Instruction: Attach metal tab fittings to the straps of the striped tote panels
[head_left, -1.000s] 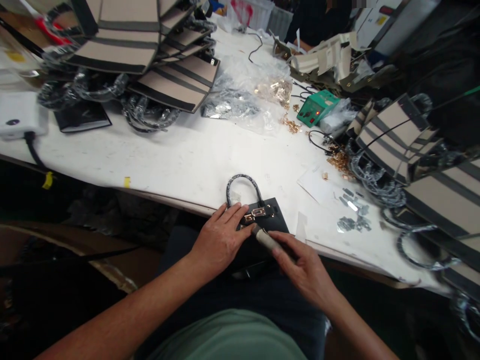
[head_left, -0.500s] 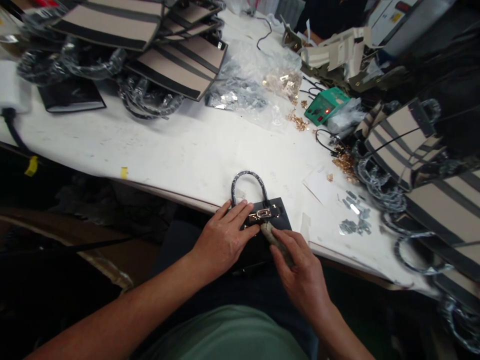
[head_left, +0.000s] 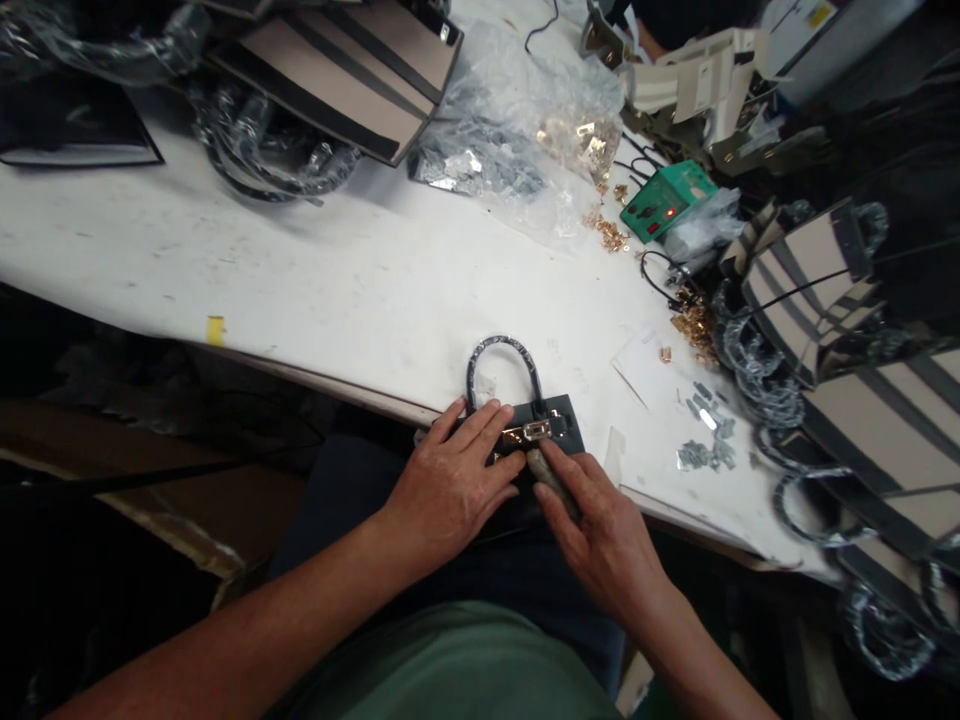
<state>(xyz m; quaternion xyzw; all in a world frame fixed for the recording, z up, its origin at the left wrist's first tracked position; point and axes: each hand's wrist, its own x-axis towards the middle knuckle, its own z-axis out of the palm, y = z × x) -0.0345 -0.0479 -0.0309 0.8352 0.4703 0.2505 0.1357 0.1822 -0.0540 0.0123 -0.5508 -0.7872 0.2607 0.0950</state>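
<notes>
A small black handbag with a wrapped loop handle lies at the near edge of the white table, partly over my lap. A gold clasp sits on its front flap. My left hand presses flat on the bag's left side, fingers spread next to the clasp. My right hand grips a tan-handled tool whose tip touches the bag just below the clasp.
Beige and black striped bags with wrapped handles are piled at the far left, and more along the right edge. Clear bags of hardware, loose gold fittings, a green box and small silver parts lie beyond.
The tool tip in my right hand has moved in closer under the gold clasp. My left hand stays pressed on the bag. The view has tilted down and nearer to the table.
</notes>
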